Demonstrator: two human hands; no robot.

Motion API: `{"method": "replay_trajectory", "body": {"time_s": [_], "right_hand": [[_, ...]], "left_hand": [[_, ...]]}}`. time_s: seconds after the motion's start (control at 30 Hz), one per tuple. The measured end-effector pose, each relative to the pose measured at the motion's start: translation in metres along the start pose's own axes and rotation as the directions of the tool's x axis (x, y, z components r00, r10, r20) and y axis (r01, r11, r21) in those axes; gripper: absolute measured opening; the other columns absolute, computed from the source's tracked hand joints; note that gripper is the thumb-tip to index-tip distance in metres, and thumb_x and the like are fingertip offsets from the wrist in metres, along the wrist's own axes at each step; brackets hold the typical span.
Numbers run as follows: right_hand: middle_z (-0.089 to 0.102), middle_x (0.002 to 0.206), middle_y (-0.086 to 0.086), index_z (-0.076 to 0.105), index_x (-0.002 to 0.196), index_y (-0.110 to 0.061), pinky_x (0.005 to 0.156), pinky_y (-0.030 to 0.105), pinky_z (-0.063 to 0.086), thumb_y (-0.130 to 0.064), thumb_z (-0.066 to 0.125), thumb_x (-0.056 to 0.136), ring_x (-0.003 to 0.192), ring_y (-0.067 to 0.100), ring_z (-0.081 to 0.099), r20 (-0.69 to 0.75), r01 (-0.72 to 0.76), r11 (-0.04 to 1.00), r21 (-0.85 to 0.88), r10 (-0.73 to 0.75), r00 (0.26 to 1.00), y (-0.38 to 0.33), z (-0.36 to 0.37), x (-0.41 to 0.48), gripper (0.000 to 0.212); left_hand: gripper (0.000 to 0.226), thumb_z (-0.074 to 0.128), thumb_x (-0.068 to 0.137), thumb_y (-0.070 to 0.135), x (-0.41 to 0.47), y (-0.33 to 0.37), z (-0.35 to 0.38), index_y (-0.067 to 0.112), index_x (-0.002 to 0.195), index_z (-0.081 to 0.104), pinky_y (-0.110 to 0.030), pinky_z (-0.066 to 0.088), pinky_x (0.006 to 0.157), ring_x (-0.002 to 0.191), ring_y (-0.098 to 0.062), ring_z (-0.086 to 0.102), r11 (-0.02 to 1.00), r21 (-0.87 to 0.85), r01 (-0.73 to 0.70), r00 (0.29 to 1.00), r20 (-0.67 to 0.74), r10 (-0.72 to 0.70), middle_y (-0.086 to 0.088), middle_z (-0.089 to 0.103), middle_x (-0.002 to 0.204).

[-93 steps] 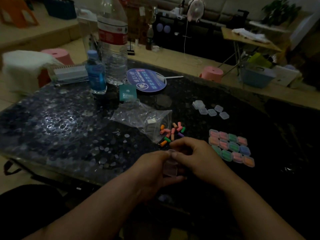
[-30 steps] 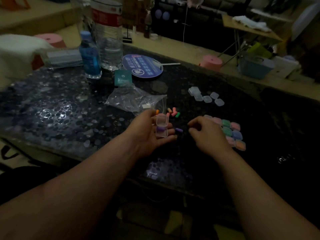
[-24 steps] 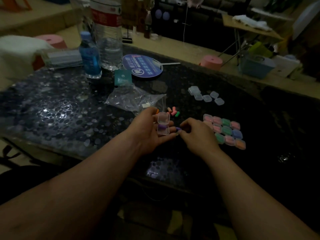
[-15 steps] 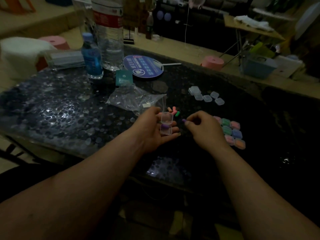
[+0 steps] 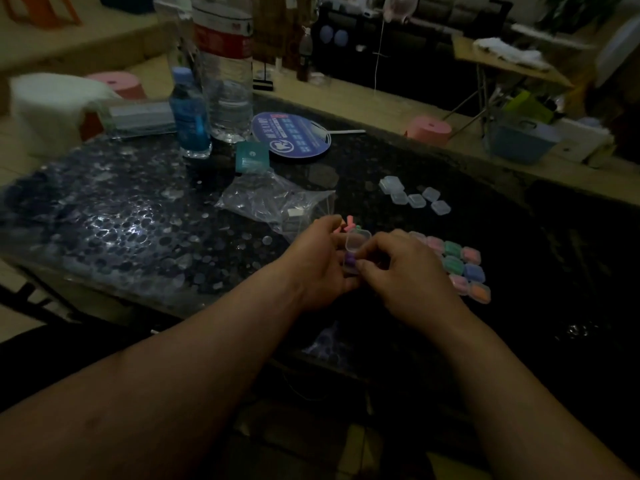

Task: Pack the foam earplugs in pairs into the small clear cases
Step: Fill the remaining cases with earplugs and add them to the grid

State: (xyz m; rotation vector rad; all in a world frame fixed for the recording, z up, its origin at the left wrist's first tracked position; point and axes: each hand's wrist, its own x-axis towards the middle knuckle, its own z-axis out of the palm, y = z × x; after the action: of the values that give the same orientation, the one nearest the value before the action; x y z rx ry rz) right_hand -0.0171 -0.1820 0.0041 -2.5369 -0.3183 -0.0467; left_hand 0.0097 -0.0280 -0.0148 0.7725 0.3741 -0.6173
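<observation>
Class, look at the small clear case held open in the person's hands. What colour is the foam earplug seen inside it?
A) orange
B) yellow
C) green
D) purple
D: a purple foam earplug shows in the lower half of the small open clear plastic case, which the left hand holds while the right hand pinches at the earplug.

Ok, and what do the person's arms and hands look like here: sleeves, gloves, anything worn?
Both forearms are bare to the frame edge, no sleeves showing. The left hand and right hand are ungloved; no watch or ring shows in the dim light.
</observation>
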Motion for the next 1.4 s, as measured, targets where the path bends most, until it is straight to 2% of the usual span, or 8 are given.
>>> {"method": "replay_trajectory", "body": {"time_s": [0.23, 0.47, 0.67, 0.77, 1.03, 1.13, 1.3, 1.4], "right_hand": [[0.055, 0.099, -0.015, 0.070, 0.096, -0.037, 0.070, 0.021, 0.041, -0.032, 0.073, 0.097, 0.088, -0.002, 0.055, 0.001, 0.021, 0.999, -0.045, -0.021, 1.000, 0.001, 0.004, 0.003, 0.006], [0.065, 0.102, -0.012, 0.067, 0.106, -0.034, 0.077, 0.029, 0.056, -0.035, 0.073, 0.097, 0.091, 0.002, 0.064, -0.085, -0.039, 0.996, 0.086, 0.046, 0.995, 0.010, 0.000, 0.008, 0.011], [0.053, 0.140, -0.011, 0.040, 0.155, -0.039, 0.106, 0.031, 0.050, -0.059, 0.084, 0.081, 0.125, 0.006, 0.055, 0.100, -0.020, 0.999, 0.046, 0.016, 0.995, 0.025, -0.004, 0.007, 0.088], [0.050, 0.149, -0.011, 0.033, 0.160, -0.039, 0.109, 0.032, 0.049, -0.066, 0.087, 0.073, 0.130, 0.005, 0.054, 0.119, 0.024, 0.998, 0.051, -0.030, 0.992, 0.024, 0.002, 0.004, 0.106], [0.056, 0.117, -0.014, 0.060, 0.126, -0.034, 0.094, 0.034, 0.055, -0.033, 0.082, 0.086, 0.108, 0.004, 0.057, -0.016, 0.107, 0.994, 0.008, -0.107, 0.994, 0.019, 0.006, -0.002, 0.046], [0.056, 0.105, -0.015, 0.060, 0.105, -0.034, 0.085, 0.036, 0.054, -0.031, 0.079, 0.089, 0.098, 0.005, 0.056, -0.058, 0.130, 0.992, -0.008, -0.130, 0.990, 0.014, 0.008, -0.003, 0.025], [0.063, 0.104, -0.013, 0.057, 0.099, -0.036, 0.081, 0.042, 0.058, -0.043, 0.078, 0.088, 0.096, 0.007, 0.062, -0.007, 0.092, 0.995, 0.043, -0.092, 0.996, 0.018, 0.010, 0.000, 0.025], [0.066, 0.102, -0.013, 0.055, 0.101, -0.039, 0.078, 0.040, 0.059, -0.051, 0.076, 0.090, 0.093, 0.003, 0.063, 0.004, 0.062, 0.997, 0.055, -0.062, 0.998, 0.023, 0.008, 0.000, 0.027]], "left_hand": [[0.049, 0.039, 0.102, 0.046, -0.002, 0.001, -0.002, 0.012, 0.129, 0.061, -0.037, 0.051, 0.085, 0.074, -0.020, 0.063, 1.000, -0.010, 0.005, 1.000, -0.006, -0.005, -0.014, 0.063, 0.104], [0.056, 0.036, 0.104, 0.047, -0.002, 0.003, -0.003, 0.009, 0.140, 0.056, -0.050, 0.051, 0.103, 0.127, -0.032, 0.061, 1.000, 0.026, 0.011, 0.999, -0.045, -0.010, -0.023, 0.061, 0.139], [0.056, 0.034, 0.106, 0.046, -0.011, 0.009, 0.003, 0.004, 0.137, 0.056, -0.050, 0.047, 0.109, 0.131, -0.038, 0.057, 0.996, 0.091, -0.001, 0.999, -0.038, 0.004, -0.026, 0.057, 0.140], [0.057, 0.034, 0.105, 0.046, -0.012, 0.007, 0.003, 0.004, 0.134, 0.059, -0.053, 0.046, 0.108, 0.133, -0.041, 0.055, 0.993, 0.120, 0.009, 1.000, -0.017, -0.007, -0.028, 0.056, 0.141], [0.051, 0.041, 0.103, 0.039, -0.016, 0.002, 0.003, 0.004, 0.135, 0.060, -0.043, 0.046, 0.104, 0.114, -0.035, 0.062, 0.989, 0.150, 0.006, 1.000, 0.029, -0.011, -0.022, 0.065, 0.126], [0.032, 0.045, 0.103, 0.020, -0.015, 0.003, 0.002, 0.003, 0.121, 0.064, -0.034, 0.055, 0.085, 0.107, -0.028, 0.064, 0.985, 0.173, -0.019, 1.000, 0.027, 0.015, -0.019, 0.066, 0.115], [0.041, 0.040, 0.097, -0.010, -0.007, 0.002, 0.000, -0.003, 0.133, 0.058, -0.028, 0.060, 0.066, 0.097, -0.025, 0.071, 0.951, 0.294, -0.096, 0.995, 0.010, 0.097, -0.022, 0.066, 0.125], [0.041, 0.045, 0.098, -0.009, -0.007, 0.000, 0.002, 0.003, 0.135, 0.057, -0.035, 0.063, 0.074, 0.103, -0.031, 0.070, 0.925, 0.362, -0.117, 0.992, -0.005, 0.127, -0.024, 0.065, 0.128]]}}
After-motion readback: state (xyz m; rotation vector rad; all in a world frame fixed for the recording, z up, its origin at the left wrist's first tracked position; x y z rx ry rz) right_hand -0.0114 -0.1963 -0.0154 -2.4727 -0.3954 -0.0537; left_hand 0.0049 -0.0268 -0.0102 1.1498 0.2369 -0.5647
